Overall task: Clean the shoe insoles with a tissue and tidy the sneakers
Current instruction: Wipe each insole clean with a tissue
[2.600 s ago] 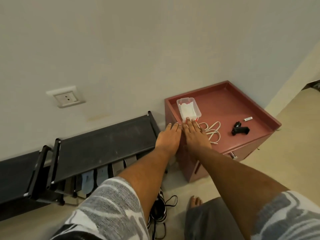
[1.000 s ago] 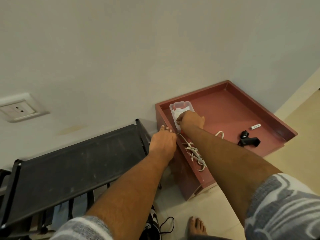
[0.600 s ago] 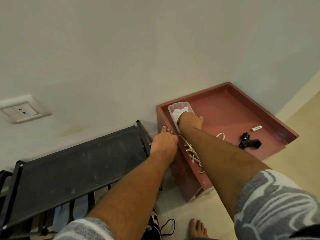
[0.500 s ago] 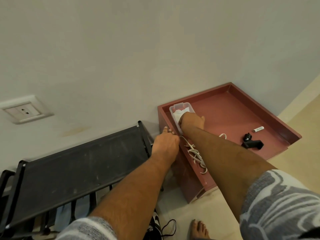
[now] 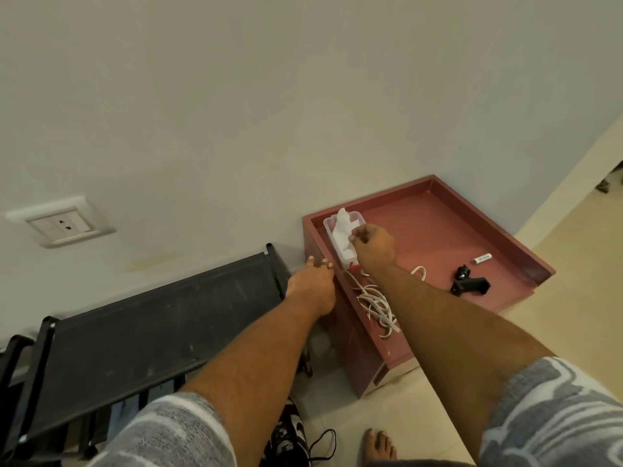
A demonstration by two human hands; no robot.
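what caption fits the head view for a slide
Right hand pinches a tissue from the clear box on the red cabinet; left hand at its edge.

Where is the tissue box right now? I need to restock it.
The tissue box sits in the back-left corner of the red cabinet top, by the wall, just beyond the white cable.

Red cabinet top (image 5: pixel 438 227): tissue box (image 5: pixel 328 227), cord (image 5: pixel 376 303), perhaps a battery (image 5: pixel 481 258).
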